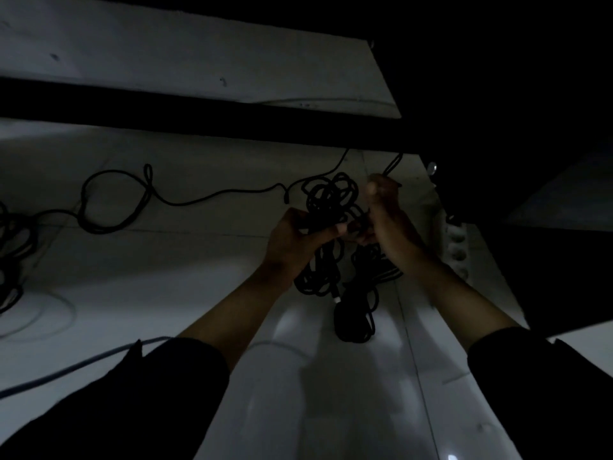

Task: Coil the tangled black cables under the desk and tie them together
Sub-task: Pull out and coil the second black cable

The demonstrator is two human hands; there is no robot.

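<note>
A bundle of coiled black cable [326,197] is held up over the pale floor under the desk. My left hand [297,239] grips its middle, thumb across the strands. My right hand [386,220] grips the bundle from the right and also pinches a thin strand [393,164] running up toward the desk edge. Loops hang below the hands, ending in a dark lump with a light plug tip [353,313]. One loose black cable [139,194] trails left from the bundle across the floor in a wide loop.
A dark desk bar [199,114] crosses above the hands. A white power strip [457,247] lies at the right beside a dark panel. More tangled black cable [10,254] lies at the far left, and a bluish cable [66,366] crosses the floor near my left sleeve.
</note>
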